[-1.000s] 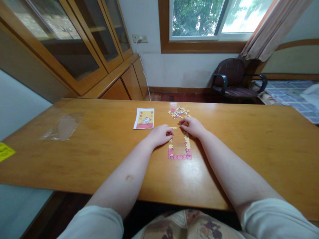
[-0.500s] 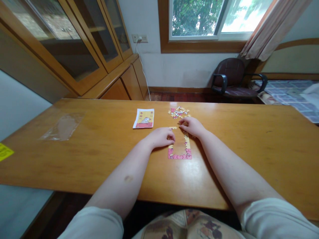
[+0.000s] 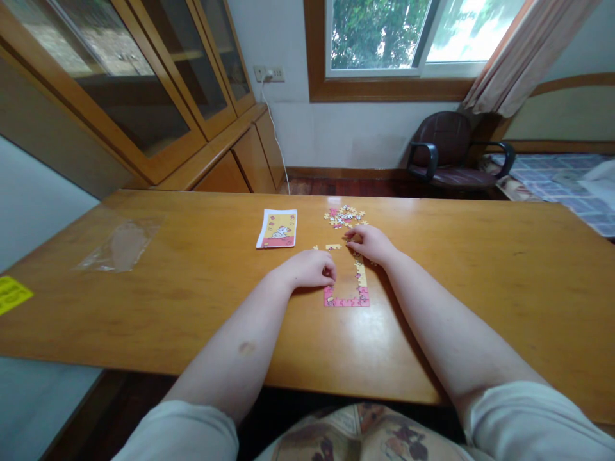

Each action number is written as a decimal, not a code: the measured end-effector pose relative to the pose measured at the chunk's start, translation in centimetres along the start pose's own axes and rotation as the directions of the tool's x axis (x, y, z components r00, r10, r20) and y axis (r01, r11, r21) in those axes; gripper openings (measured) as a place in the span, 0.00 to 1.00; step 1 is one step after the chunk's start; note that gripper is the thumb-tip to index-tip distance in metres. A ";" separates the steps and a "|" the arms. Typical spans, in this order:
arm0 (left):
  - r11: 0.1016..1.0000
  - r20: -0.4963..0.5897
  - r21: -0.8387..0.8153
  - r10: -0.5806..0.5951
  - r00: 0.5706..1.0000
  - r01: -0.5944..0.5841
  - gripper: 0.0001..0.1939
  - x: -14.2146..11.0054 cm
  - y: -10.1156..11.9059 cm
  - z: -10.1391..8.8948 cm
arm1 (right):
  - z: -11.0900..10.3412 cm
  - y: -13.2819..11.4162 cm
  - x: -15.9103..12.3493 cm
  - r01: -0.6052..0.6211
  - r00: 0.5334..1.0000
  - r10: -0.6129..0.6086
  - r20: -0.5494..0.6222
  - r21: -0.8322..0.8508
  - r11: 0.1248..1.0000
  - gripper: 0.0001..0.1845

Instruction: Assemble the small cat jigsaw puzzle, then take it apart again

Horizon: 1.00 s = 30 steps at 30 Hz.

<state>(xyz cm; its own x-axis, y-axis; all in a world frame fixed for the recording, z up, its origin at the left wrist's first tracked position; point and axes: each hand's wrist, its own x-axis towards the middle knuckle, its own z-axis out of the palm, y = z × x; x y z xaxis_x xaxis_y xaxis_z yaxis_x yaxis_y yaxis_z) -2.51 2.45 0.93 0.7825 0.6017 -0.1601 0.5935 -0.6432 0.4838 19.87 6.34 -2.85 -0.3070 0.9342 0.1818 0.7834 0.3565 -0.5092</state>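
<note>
A partly joined jigsaw puzzle border (image 3: 346,302), pink at the bottom and yellow up its right side, lies on the wooden table. My left hand (image 3: 317,269) rests on the border's left side with curled fingers, covering pieces there; what its fingertips hold is hidden. At the upper right corner is my right hand (image 3: 368,244), its thumb and fingers bent close together over the top edge; any piece between them is too small to make out. A short joined yellow strip (image 3: 333,247) lies between the hands, and a single yellow piece (image 3: 316,248) sits just left of it.
Beyond my hands is a heap of loose puzzle pieces (image 3: 344,216). A picture card (image 3: 277,229) lies to the left, and a clear plastic bag (image 3: 120,246) farther left. The table's (image 3: 480,269) front edge runs under my forearms.
My left hand has slid slightly down toward the pink corner, uncovering the single yellow piece beside the strip. My right hand has hardly moved.
</note>
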 end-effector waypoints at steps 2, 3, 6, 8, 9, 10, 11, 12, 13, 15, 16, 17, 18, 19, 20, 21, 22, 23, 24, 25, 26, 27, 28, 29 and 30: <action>1.000 -0.011 0.001 -0.005 1.000 0.005 0.05 0.0 0.1 -0.1 | -0.1 -0.1 0.0 -0.002 1.000 0.002 0.003 -0.003 1.000 0.11; 1.000 -0.021 0.005 -0.009 1.000 0.009 0.06 0.0 0.1 -0.1 | -0.1 -0.1 0.0 -0.005 1.000 0.005 0.007 -0.004 1.000 0.11; 0.996 -0.113 0.045 -0.076 0.991 0.082 0.08 0.0 0.2 -0.2 | -0.2 -0.3 0.0 -0.016 1.000 0.016 0.023 -0.005 1.000 0.10; 0.979 -0.224 0.071 -0.172 0.959 0.192 0.11 0.1 0.0 -0.2 | -0.2 -0.3 0.0 -0.016 0.999 0.016 0.029 0.005 1.000 0.10; 0.965 -0.278 0.073 -0.222 0.935 0.251 0.12 0.2 -0.1 -0.2 | -0.2 -0.3 0.0 -0.017 0.999 0.017 0.033 0.016 1.000 0.10; 0.951 -0.323 0.067 -0.266 0.908 0.302 0.12 0.2 -0.3 -0.2 | -0.2 -0.3 0.0 -0.019 0.999 0.018 0.039 0.030 0.999 0.11; 0.938 -0.357 0.057 -0.300 0.885 0.342 0.13 0.2 -0.4 -0.2 | -0.1 -0.2 0.0 -0.021 0.999 0.018 0.048 0.043 0.999 0.12; 0.928 -0.380 0.045 -0.327 0.865 0.371 0.13 0.3 -0.6 -0.2 | 0.0 -0.2 0.1 -0.020 0.998 0.017 0.056 0.052 0.998 0.12; 0.920 -0.398 0.034 -0.347 0.849 0.391 0.13 0.3 -0.8 -0.2 | 0.0 -0.2 0.1 -0.018 0.998 0.015 0.058 0.055 0.998 0.13; 0.911 -0.418 0.015 -0.368 0.831 0.411 0.13 0.4 -1.1 -0.1 | 0.1 -0.1 0.1 -0.001 0.999 -0.001 0.041 0.040 0.999 0.14; 0.910 -0.423 0.008 -0.372 0.826 0.414 0.13 0.4 -1.2 -0.1 | 0.0 -0.1 0.1 0.009 1.000 -0.010 0.029 0.027 1.000 0.14; 0.911 -0.425 0.003 -0.372 0.825 0.413 0.13 0.4 -1.3 0.0 | 0.0 -0.1 0.1 0.014 1.000 -0.015 0.021 0.014 1.000 0.14; 0.912 -0.425 0.001 -0.371 0.826 0.410 0.13 0.4 -1.3 0.0 | 0.0 -0.1 0.1 0.012 1.000 -0.012 0.021 0.003 1.000 0.14; 0.913 -0.425 0.002 -0.369 0.827 0.408 0.13 0.4 -1.3 0.0 | -0.1 -0.1 0.1 0.005 1.000 -0.004 0.028 -0.004 1.000 0.13; 0.914 -0.423 0.003 -0.367 0.829 0.406 0.13 0.4 -1.3 0.0 | -0.2 -0.2 0.1 -0.006 0.999 0.007 0.037 -0.008 1.000 0.12; 0.914 -0.421 0.005 -0.366 0.830 0.405 0.13 0.5 -1.3 0.1 | -0.2 -0.3 0.0 -0.019 0.999 0.019 0.046 -0.007 1.000 0.12; 0.915 -0.419 0.007 -0.363 0.832 0.403 0.12 0.5 -1.3 0.1 | -0.3 -0.4 0.0 -0.030 0.998 0.030 0.055 0.000 1.000 0.11; 0.917 -0.418 0.008 -0.359 0.835 0.399 0.12 0.5 -1.3 0.1 | -0.4 -0.5 -0.1 -0.037 0.997 0.036 0.065 0.014 0.999 0.11; 0.919 -0.419 0.009 -0.355 0.836 0.395 0.12 0.5 -1.3 0.1 | -0.4 -0.6 -0.1 -0.042 0.996 0.039 0.076 0.032 0.999 0.12; 0.920 -0.420 0.008 -0.353 0.836 0.392 0.12 0.5 -1.4 0.2 | -0.4 -0.6 -0.2 -0.042 0.996 0.038 0.086 0.049 0.998 0.13; 0.920 -0.423 0.006 -0.352 0.835 0.391 0.12 0.5 -1.4 0.2 | -0.4 -0.6 -0.2 -0.038 0.996 0.033 0.089 0.059 0.998 0.14; 0.920 -0.427 0.003 -0.354 0.832 0.392 0.12 0.5 -1.4 0.2 | -0.4 -0.6 -0.2 -0.029 0.997 0.025 0.078 0.057 0.998 0.15; 0.919 -0.429 0.000 -0.355 0.830 0.393 0.12 0.5 -1.4 0.2 | -0.4 -0.5 -0.2 -0.021 0.998 0.019 0.054 0.044 0.999 0.15; 0.919 -0.431 -0.002 -0.356 0.829 0.393 0.12 0.5 -1.4 0.2 | -0.3 -0.3 -0.2 -0.019 1.000 0.019 0.021 0.023 1.000 0.15; 0.921 -0.432 -0.004 -0.353 0.830 0.390 0.12 0.5 -1.4 0.3 | -0.3 -0.2 -0.2 -0.026 1.000 0.026 -0.011 0.001 1.000 0.14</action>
<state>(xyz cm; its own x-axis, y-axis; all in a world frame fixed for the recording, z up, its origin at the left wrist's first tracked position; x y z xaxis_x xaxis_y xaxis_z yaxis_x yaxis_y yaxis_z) -2.88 3.56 -0.05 0.3582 0.9312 0.0682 0.8510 -0.3556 0.3865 19.93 6.10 -2.59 -0.2803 0.9433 0.1779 0.7908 0.3319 -0.5143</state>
